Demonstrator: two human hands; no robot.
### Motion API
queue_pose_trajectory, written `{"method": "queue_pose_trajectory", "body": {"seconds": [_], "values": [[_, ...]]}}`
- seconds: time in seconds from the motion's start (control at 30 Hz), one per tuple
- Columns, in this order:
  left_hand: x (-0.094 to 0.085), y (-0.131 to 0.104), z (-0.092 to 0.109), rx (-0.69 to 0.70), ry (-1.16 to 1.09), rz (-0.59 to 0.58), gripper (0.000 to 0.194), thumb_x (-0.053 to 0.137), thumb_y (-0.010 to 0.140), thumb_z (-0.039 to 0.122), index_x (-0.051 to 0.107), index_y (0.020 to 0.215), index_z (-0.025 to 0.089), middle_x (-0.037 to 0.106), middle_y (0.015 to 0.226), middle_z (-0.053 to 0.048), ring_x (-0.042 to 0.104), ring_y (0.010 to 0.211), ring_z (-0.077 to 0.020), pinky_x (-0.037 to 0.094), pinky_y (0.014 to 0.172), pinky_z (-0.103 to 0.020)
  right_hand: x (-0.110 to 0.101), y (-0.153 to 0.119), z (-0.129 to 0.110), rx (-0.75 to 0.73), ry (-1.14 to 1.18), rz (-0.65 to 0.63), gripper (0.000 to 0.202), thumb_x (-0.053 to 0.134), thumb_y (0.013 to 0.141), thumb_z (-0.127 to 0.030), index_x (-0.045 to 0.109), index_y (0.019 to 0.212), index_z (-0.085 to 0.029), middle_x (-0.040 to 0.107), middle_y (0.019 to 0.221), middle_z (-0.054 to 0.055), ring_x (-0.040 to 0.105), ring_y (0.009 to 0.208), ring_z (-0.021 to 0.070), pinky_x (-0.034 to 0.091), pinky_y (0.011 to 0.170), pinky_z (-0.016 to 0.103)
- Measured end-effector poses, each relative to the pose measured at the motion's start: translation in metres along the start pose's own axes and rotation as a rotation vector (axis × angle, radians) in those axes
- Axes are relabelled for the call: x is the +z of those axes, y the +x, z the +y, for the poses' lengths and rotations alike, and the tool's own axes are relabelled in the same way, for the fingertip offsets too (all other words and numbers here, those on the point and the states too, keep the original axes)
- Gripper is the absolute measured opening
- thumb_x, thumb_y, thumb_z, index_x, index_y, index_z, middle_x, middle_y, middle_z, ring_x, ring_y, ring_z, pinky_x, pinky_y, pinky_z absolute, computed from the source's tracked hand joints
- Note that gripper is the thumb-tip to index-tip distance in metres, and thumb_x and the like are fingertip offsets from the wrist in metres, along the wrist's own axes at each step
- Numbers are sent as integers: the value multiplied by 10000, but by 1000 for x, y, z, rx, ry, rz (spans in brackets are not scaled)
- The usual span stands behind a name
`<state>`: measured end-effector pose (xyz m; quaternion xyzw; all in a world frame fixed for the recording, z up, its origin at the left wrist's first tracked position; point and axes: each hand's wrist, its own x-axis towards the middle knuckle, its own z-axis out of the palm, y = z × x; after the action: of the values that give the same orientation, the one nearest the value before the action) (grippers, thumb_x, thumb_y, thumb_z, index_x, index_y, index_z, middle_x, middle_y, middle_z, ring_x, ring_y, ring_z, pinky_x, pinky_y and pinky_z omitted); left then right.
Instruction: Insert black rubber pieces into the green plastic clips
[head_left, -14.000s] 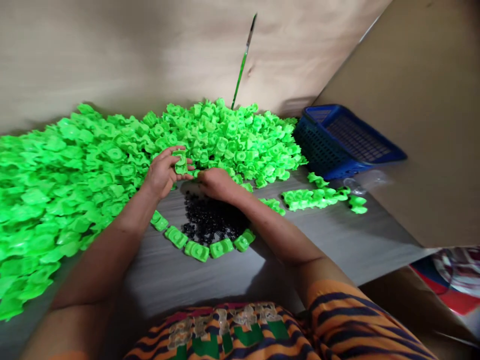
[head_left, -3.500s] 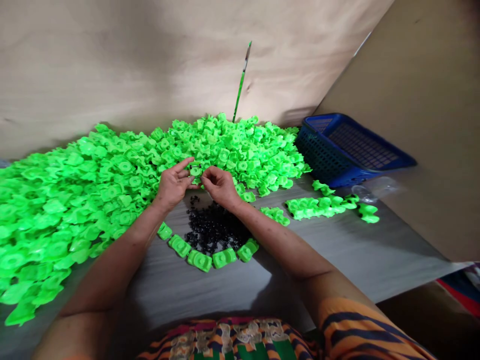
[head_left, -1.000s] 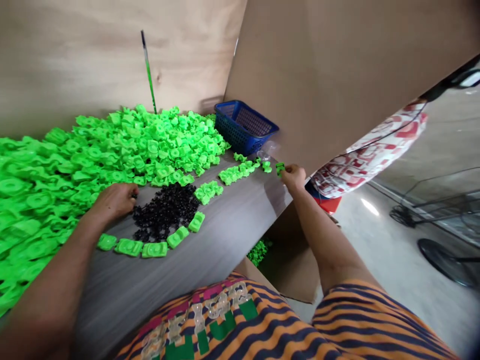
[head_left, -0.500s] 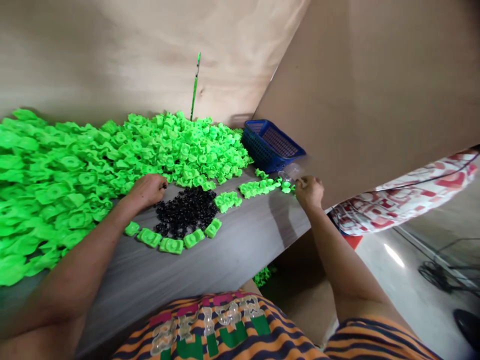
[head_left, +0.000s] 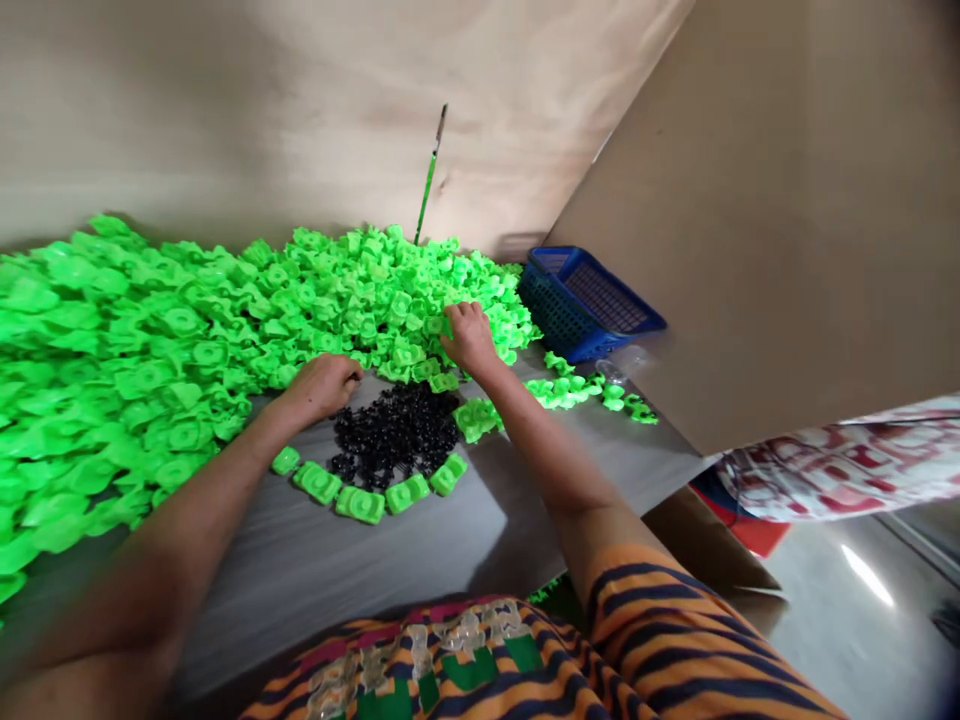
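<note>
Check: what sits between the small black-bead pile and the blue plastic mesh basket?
Head view: between the black-bead pile and the blue mesh basket lie the person's right forearm and loose bright-green plastic pieces on the grey tabletop.

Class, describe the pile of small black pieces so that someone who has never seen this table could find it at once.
Start at the huge heap of green plastic parts covering the grey table. At its near edge, beside the left hand, lies the black pile. It is the only dark cluster, fenced by a curved row of green parts.

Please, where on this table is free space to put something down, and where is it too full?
The table is bare in front, between the curved row of green parts and the striped shirt. It is crowded further back: the green pile, the black beads and the blue basket fill that side.
</note>
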<state>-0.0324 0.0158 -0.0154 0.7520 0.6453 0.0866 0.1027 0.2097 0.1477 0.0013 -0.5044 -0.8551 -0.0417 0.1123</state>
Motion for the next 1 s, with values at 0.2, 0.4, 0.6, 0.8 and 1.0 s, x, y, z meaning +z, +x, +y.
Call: {"method": "queue_pose_trajectory", "body": {"seconds": [0.2, 0.4, 0.6, 0.8, 1.0], "values": [[7, 3, -3, 22, -70, 14, 367, 544, 875, 176, 854, 1070, 194, 848, 1090, -120, 782, 1047, -312, 589, 939, -398, -1, -7, 9, -43, 143, 162, 334, 595, 882, -177, 680, 1204, -159, 660, 1194, 196, 507, 1178, 363, 437, 1034, 500], [11, 3, -3, 28, -334, 55, 296, 587, 818, 195, 860, 934, 204, 840, 915, -57, 755, 853, -234, 574, 862, -335, -32, -12, -17, -246, 448, 227, 281, 639, 886, -252, 668, 1157, -182, 649, 1108, 116, 559, 1028, 270, 460, 934, 416], [4, 0, -3, -45, -725, 78, 261, 615, 699, 209, 833, 840, 174, 723, 671, -1, 628, 626, -160, 484, 629, -256, -36, -15, -43, -359, 617, 98, 253, 698, 885, -235, 683, 1125, -158, 654, 989, 63, 542, 859, 189, 432, 828, 326], [4, -2, 6, -51, -789, 73, 202, 656, 659, 198, 808, 791, 178, 704, 644, 6, 605, 603, -145, 449, 592, -239, -23, -21, -40, -398, 696, 2, 216, 754, 856, -222, 699, 1053, -155, 630, 946, 43, 531, 833, 174, 419, 797, 298], [-21, -10, 7, -141, -927, 91, 327, 795, 683, 284, 812, 987, 164, 806, 894, -41, 566, 513, -101, 408, 472, -219, -19, -19, -41, -426, 823, -5, 218, 752, 862, -187, 693, 1071, -169, 600, 936, 20, 516, 805, 155, 427, 770, 291]]}}
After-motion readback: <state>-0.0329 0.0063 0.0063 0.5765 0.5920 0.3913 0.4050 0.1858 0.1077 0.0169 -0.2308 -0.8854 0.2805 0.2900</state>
